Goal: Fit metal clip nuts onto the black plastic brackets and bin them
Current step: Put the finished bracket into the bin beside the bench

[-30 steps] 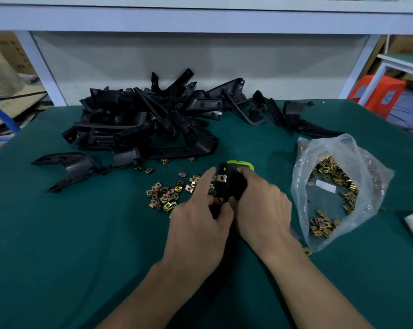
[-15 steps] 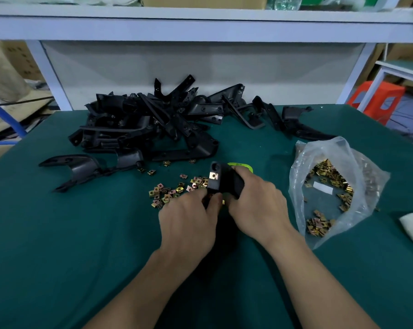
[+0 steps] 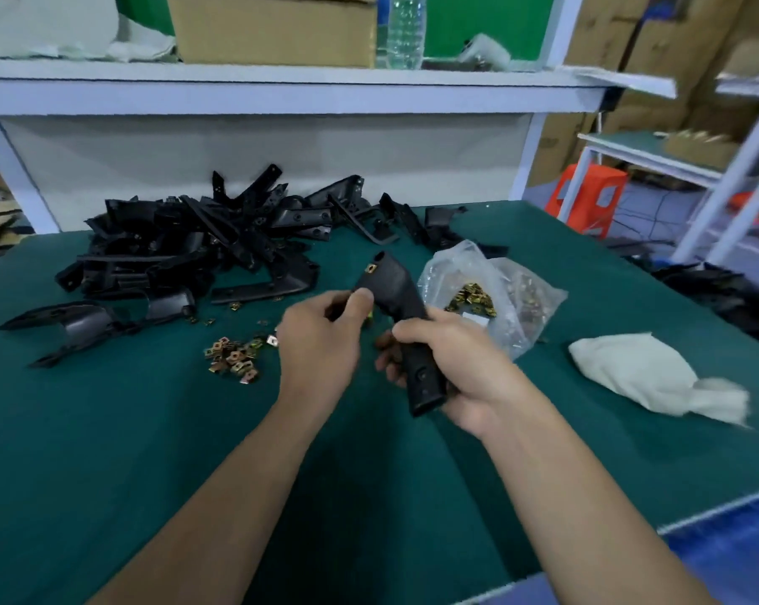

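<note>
- Table (image 3: pixel 107 430), covered in dark green, fills the foreground, with both forearms reaching out over it.
- The right hand (image 3: pixel 452 369) has its fingers wrapped round the lower end of one black bracket (image 3: pixel 395 290) and holds it tilted, upper end away from the person.
- The left hand (image 3: pixel 321 338) is curled. Its thumb and fingers pinch the bracket's left edge, where a brass glint shows, probably a nut being pushed on, though that cannot be told for sure.
- A second ago the bracket sat low on the table with both hands closed over it. Now it is lifted clear of the surface.
- One clip nut (image 3: pixel 371 268) already sits on the top tab, so this piece looks close to binning.
- Loose clip nuts (image 3: pixel 236 353) lie scattered just left of the left hand.
- A clear plastic bag (image 3: pixel 513 307) just behind the right hand lies slumped and holds more brass nuts in a heap.
- A white cloth (image 3: pixel 644 373) lies to the right.
- The pile of brackets (image 3: pixel 203 242) waits at the back of the table, and it is still large.
- No bin shows plainly.
- On the shelf above stand a cardboard box (image 3: pixel 273 28) and a water bottle (image 3: pixel 406 28).
</note>
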{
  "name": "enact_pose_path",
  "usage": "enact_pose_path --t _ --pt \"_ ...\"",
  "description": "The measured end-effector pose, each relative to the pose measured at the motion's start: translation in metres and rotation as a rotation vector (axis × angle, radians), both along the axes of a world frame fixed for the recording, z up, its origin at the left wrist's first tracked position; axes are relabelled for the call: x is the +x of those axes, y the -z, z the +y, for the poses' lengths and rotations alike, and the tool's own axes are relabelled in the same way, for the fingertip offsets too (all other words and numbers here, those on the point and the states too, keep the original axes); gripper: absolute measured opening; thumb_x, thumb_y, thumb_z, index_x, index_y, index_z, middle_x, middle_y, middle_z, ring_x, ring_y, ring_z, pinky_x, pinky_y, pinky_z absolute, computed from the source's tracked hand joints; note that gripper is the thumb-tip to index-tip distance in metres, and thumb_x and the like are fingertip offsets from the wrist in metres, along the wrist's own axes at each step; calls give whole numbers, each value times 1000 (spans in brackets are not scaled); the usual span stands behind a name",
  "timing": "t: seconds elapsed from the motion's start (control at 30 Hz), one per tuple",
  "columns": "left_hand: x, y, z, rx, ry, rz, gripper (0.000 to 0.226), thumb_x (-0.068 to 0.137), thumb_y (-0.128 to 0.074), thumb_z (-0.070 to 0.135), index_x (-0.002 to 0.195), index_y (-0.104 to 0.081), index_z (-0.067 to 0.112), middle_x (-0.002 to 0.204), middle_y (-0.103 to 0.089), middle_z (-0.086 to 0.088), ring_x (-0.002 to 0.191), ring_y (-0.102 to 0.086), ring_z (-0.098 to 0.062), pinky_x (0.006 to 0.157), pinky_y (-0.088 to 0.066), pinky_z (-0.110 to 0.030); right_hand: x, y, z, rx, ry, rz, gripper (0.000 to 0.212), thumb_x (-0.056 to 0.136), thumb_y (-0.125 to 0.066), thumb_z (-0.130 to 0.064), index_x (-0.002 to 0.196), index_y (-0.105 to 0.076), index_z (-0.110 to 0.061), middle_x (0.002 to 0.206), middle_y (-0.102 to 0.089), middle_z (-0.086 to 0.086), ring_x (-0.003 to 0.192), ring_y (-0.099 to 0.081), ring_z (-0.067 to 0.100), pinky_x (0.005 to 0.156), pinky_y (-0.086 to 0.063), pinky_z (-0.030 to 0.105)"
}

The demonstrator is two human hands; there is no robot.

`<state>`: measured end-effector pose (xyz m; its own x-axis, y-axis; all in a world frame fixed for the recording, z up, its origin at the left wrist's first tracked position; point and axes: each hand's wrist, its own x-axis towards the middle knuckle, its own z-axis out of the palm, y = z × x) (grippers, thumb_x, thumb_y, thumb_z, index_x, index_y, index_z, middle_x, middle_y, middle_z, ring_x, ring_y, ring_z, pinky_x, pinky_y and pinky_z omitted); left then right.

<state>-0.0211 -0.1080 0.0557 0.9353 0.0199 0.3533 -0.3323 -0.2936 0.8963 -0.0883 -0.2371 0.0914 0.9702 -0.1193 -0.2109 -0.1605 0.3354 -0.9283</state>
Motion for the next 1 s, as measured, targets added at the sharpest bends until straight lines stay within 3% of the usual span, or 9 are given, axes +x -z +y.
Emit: enact_pose_path --t 0.07,0.17,0.3,0.5,0.67,0.8,0.87,0.93,1.0 --pt "-7 -16 -28 67 82 -30 40 96 -62 42 61 -71 26 60 -68 6 54 -61 -11 55 -47 -32 -22 -11 -24 96 83 -1 14 96 -57 -2 109 -62 1 85 -70 19 63 -68 28 53 -53 30" --pt "-19 -36 -76 74 232 -24 42 94 -62 40 55 -68 23 56 -68 13 51 -60 -5 58 -47 -27 -58 -20 -65 177 185 -18 24 97 -56 -9 118 -62 3 98 -73 24 65 -69 30 54 -56 30" --pt "-48 -53 -152 -7 386 43 41 90 -66 37 61 -59 9 54 -50 -1 51 -42 -11 54 -36 -34 -117 -15 -111 101 344 18 24 98 -50 -1 116 -65 -5 101 -74 25 71 -72 33 58 -59 32" --pt "-95 -47 -251 -9 692 460 18 77 -71 28 64 -69 15 58 -64 2 50 -53 -14 51 -38 -24 -195 6 -156 166 708 51 19 102 -50 -1 116 -62 2 94 -75 26 67 -72 28 56 -58 28" --pt "-118 -27 -305 -57 854 861 11 93 -64 12 82 -64 12 66 -68 -3 44 -58 -8 44 -37 -18 -230 22 -180 319 849 103 15 97 -54 1 107 -60 11 94 -74 29 69 -73 31 56 -58 29" --pt "-108 -45 -338 -150 962 932 17 96 -68 32 99 -65 15 88 -73 -2 75 -64 -13 71 -49 -26 -181 -15 -245 412 881 77 11 99 -50 2 102 -58 10 78 -72 25 60 -72 31 50 -58 29" --pt "-93 -63 -353 -200 926 913 33 95 -68 38 117 -63 13 110 -67 -7 99 -62 -19 84 -48 -31 -137 -50 -294 353 934 39 26 107 -49 -19 118 -57 3 99 -69 24 78 -71 32 61 -60 35" --pt "-81 -73 -362 -145 889 910 52 95 -68 41 137 -56 11 131 -58 -10 124 -56 -25 95 -47 -36 -100 -67 -324 271 918 148 50 108 -44 -42 140 -45 -3 136 -53 26 114 -61 39 86 -57 49" --pt "-66 -76 -363 -92 851 907 49 96 -65 43 134 -58 12 129 -59 -10 123 -60 -25 89 -50 -36 -68 -61 -317 173 817 261 52 106 -43 -50 139 -46 -10 134 -53 22 114 -61 39 85 -56 51"
